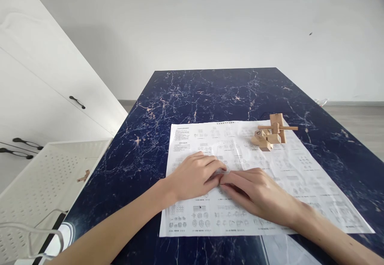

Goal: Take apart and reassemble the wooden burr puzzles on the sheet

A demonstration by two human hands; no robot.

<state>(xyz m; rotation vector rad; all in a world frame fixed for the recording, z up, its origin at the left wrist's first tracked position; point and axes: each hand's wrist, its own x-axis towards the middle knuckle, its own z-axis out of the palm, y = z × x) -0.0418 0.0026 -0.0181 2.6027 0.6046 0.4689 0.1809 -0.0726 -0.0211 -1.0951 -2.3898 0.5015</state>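
A large white instruction sheet (300,177) printed with small diagrams lies on the dark blue marble table (210,93). My left hand (195,175) and my right hand (255,191) rest flat on the middle of the sheet, fingers stretched out, fingertips meeting over a crinkled clear wrapper (223,159). Neither hand holds anything. A wooden interlocking puzzle (273,135) of light blocks and sticks sits on the sheet's far right part, well beyond my right hand.
A white perforated basket (45,177) stands left of the table with a small wooden piece (84,176) inside. White cabinet doors with black handles (77,102) fill the left side. A white wall is behind the table.
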